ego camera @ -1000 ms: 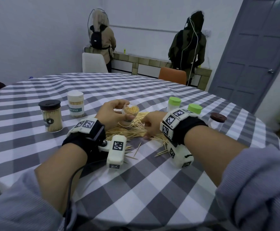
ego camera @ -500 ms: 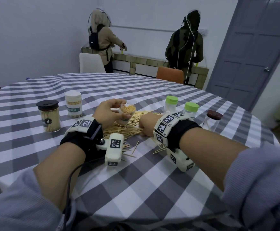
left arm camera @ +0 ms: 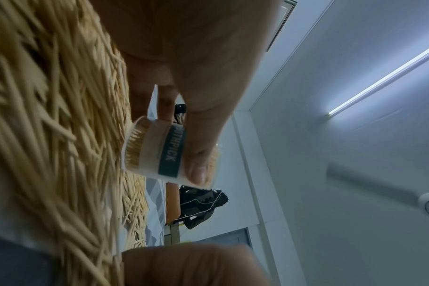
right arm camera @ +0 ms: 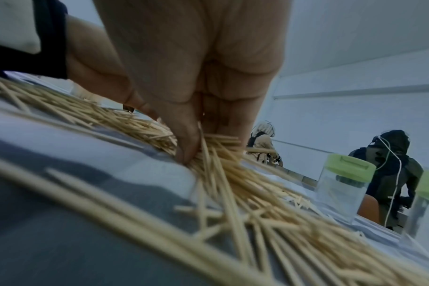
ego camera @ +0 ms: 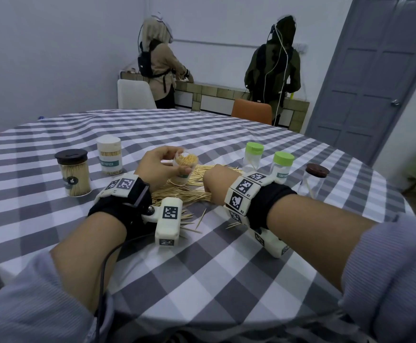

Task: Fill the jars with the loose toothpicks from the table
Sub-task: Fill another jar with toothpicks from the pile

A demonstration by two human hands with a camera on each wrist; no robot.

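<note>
Many picks (ego camera: 187, 191) mid-table, light, stiff, slippery; my right hand (ego camera: 216, 184) pinches a bundle at mid-length, my left hand (ego camera: 162, 167) grips the open jar (ego camera: 184, 169).

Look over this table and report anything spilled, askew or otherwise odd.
Toothpicks lie spilled in a loose heap on the checked tablecloth, with strays nearer the person. The left hand holds an open, lidless jar tilted over the heap, while the right hand gathers some. The other jars stand upright.
</note>
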